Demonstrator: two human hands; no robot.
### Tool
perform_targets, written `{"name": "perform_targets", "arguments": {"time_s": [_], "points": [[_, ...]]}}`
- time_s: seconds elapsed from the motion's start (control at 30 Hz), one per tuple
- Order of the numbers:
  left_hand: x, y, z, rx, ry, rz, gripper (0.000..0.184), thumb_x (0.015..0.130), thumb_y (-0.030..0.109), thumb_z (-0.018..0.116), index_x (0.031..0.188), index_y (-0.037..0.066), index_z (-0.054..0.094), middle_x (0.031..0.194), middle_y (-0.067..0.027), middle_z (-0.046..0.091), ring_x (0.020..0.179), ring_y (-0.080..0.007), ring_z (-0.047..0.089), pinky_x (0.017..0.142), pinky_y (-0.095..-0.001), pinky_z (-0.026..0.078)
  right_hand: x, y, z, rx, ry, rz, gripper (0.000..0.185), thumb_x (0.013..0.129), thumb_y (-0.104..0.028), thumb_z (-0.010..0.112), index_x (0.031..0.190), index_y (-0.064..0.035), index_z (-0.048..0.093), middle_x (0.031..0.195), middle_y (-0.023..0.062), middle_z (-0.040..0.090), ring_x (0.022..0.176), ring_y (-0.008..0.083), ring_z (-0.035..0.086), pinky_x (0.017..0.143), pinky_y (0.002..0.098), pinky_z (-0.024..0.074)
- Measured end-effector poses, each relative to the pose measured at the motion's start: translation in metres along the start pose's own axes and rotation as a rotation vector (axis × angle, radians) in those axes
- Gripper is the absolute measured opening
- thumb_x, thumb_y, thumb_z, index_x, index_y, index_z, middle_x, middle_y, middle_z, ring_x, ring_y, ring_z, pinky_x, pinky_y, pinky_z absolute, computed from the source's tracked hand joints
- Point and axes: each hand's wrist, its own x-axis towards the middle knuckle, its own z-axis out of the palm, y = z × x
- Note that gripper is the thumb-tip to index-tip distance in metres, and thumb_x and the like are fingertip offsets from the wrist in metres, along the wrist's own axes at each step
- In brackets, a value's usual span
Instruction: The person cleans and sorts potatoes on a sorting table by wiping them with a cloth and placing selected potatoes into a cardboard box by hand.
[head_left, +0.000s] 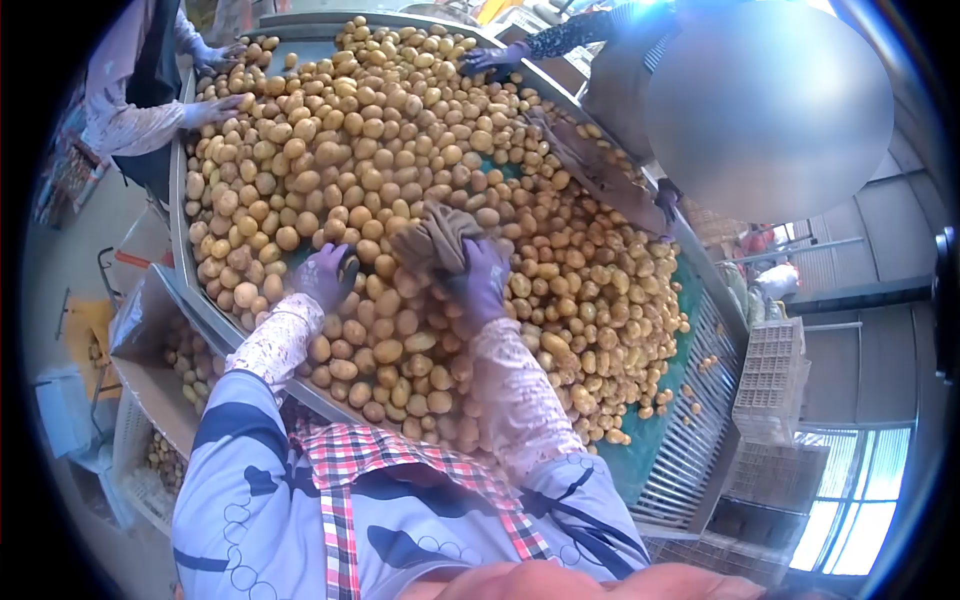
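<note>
Yellow-brown potatoes (370, 150) lie heaped across a large metal-edged sorting table in front of me. My left hand (322, 277), in a purple glove, is at the near left of the heap, its fingers curled round a potato (349, 267) that is mostly hidden. My right hand (482, 282), also gloved in purple, grips a crumpled brown cloth (438, 238) over the middle of the heap. Potatoes lie under and around both hands.
A co-worker's gloved hands (212, 112) rest at the far left edge; another person's gloved hand (492, 58) reaches in from the far side. A slatted metal chute (690, 450) is at right, beside stacked crates (770, 385). A cardboard box (150, 340) stands at left.
</note>
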Motion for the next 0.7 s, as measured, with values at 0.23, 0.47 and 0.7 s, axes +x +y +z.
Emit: {"name": "perform_targets", "arguments": {"time_s": [0.23,0.47,0.7], "points": [[-0.008,-0.004,0.006,-0.005,0.013,-0.016,0.035,0.091,0.034,0.055,0.113,0.009,0.063,0.095,-0.0153,0.062,0.083,-0.0351,0.063,0.074,-0.0441,0.051,-0.088,0.030,-0.116,0.809,0.425,0.386,0.032,0.083,-0.001,0.065,0.115,0.0017,0.060,0.106,0.0100,0.066,0.092,0.0186,0.064,0.081,0.0305,0.0531],[-0.001,-0.004,0.001,-0.072,-0.054,-0.021,0.033,0.092,0.035,0.054,0.115,0.012,0.061,0.096,-0.0144,0.062,0.084,-0.0354,0.063,0.075,-0.0447,0.051,-0.125,0.088,-0.056,-0.727,-0.183,0.479,0.064,0.078,-0.043,0.068,0.123,-0.0001,0.053,0.117,0.0209,0.057,0.121,0.0361,0.048,0.105,0.0581,0.0276],[0.003,-0.008,0.003,-0.140,-0.082,0.023,0.034,0.091,0.029,0.058,0.118,0.009,0.059,0.100,-0.0171,0.061,0.085,-0.0370,0.063,0.073,-0.0444,0.051,-0.048,0.160,0.015,-0.950,-0.135,0.183,0.091,0.077,-0.063,0.062,0.144,-0.0074,0.033,0.150,0.0242,0.029,0.141,0.0401,0.024,0.108,0.0642,0.0173]]}}
